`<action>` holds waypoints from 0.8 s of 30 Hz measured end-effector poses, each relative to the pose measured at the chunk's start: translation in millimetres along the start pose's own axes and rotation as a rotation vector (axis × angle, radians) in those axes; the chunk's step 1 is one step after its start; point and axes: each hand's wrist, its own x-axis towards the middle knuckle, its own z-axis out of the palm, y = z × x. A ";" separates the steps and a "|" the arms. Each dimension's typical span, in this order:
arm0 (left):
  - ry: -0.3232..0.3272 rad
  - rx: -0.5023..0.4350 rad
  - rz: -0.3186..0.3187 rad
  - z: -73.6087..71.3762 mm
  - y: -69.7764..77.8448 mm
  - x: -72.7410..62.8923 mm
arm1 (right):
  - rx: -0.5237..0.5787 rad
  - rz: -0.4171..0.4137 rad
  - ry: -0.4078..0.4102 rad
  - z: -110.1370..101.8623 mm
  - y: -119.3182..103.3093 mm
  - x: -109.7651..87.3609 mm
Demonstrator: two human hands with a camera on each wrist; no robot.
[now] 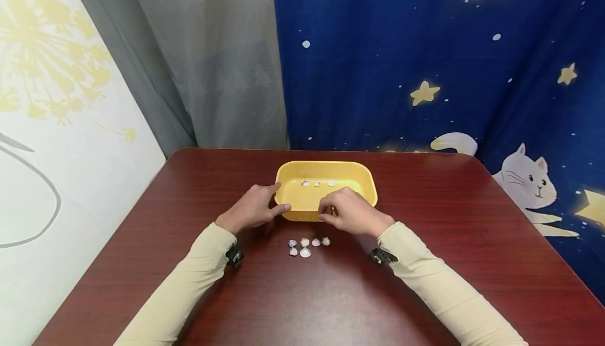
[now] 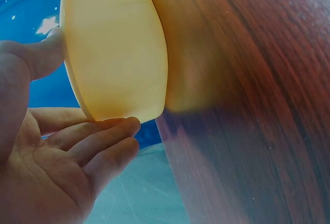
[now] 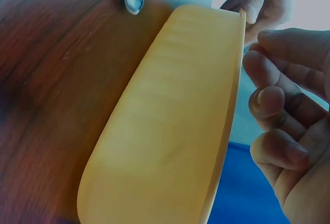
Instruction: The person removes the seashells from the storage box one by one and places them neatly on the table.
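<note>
A yellow plastic tub (image 1: 326, 215) stands toward the back of the table. My left hand (image 1: 255, 207) holds it by its left end, thumb at the rim and fingers along the end wall. Over the near rim is my right hand (image 1: 350, 210), its fingers curled and the thumb close to the index fingertip (image 3: 252, 62). I cannot tell whether a small thing is pinched there. Three pale seashells lie in a row inside the tub, a middle shell (image 1: 316, 184) among them. Several more seashells (image 1: 305, 252) lie in two short rows on the table in front.
The dark red-brown table (image 1: 302, 293) reaches back to a grey curtain (image 1: 231, 73) and a blue starry curtain (image 1: 359, 62). A white panel with a yellow flower print (image 1: 61, 62) borders the left side. Each wrist carries a small black strapped device (image 1: 384, 255).
</note>
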 end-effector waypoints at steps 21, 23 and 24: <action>-0.011 -0.006 0.001 0.0 -1.6 0.8 | 0.041 0.082 0.007 -9.5 23.4 4.3; -0.014 -0.009 0.003 0.2 -1.6 0.7 | 0.036 0.105 -0.017 -12.5 28.5 7.9; -0.017 -0.010 0.004 0.3 -1.6 0.7 | 0.031 0.115 -0.030 -13.9 31.5 9.9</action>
